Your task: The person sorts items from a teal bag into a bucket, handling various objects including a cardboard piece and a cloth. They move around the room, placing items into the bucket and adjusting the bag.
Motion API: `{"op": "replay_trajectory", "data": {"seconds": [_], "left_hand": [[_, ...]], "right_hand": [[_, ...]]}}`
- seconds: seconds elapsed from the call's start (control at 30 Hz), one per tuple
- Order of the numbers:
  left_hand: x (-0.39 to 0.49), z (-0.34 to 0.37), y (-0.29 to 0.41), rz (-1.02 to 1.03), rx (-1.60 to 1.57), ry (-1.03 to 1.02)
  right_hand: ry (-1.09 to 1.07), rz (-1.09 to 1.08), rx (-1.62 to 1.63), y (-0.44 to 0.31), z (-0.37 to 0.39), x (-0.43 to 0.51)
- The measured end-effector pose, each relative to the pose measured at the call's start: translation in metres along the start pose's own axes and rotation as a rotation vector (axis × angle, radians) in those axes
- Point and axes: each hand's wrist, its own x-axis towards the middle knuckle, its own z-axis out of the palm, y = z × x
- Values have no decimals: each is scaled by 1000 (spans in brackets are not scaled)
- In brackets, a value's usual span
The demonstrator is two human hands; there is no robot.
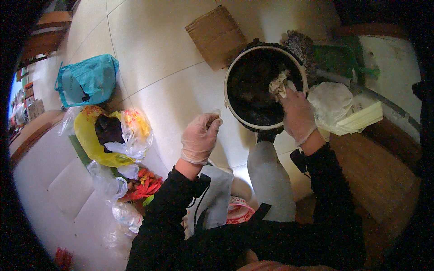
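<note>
In a clear plastic glove, my right hand [298, 117] grips a crumpled, stained wad of paper tissue [280, 84] over the mouth of a round bin. A pale ring [229, 73] rims this bin, and a black bag lines it; its dark contents are hard to make out. My left hand [200, 139], gloved too, hovers above the tiled floor to the left of the bin. Its fingers are curled and the thumb meets the forefinger. A translucent bit at those fingertips looks like loose glove film; nothing else shows in that hand.
A cardboard box [217, 37] touches the bin's far side. Right of the bin lie a white plastic bag [329, 101], a grey mop head [300, 50] and a green dustpan [334, 59]. At left are a teal bag [91, 81], an open yellow bag [84, 135] and red wrappers [147, 184].
</note>
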Motion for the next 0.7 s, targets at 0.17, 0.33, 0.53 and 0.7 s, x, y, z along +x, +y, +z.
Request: {"op": "replay_trajectory", "data": {"seconds": [0.17, 0.33, 0.53, 0.7], "left_hand": [[-2, -1, -3, -14, 31, -9], [-3, -2, -1, -29, 36, -16], [-3, -1, 1, -12, 40, -14], [-4, 4, 10, 3, -13, -46]], "right_hand": [[119, -62, 30, 4, 0, -5], [232, -47, 97, 12, 5, -5], [228, 69, 575, 24, 4, -8], [174, 360, 1272, 25, 4, -11]]}}
